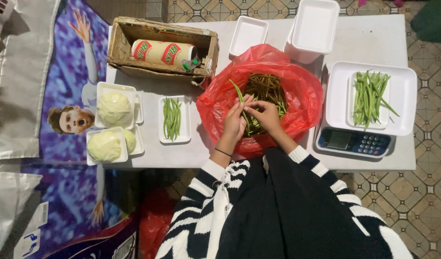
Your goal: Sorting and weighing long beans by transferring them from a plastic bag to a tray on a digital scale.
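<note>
Green beans were being handled by two hands over a red plastic bag on a white table.

Well to the left of the hands, two wrapped cabbages (110, 129) were set on white trays, and nearer, a small tray of beans (172, 118). The left hand (235, 122) was closed around a few green beans (241, 98), and the right hand (264, 114) was pinched on them, both inside the red bag (302, 91). Well to the right, a bean-filled tray (371, 96) was seen on a scale (353, 141).

One head-worn camera looks almost straight down from above the person's striped sleeves, close over the grey table (278, 36), floor tiles filling the frame's right edge.
</note>
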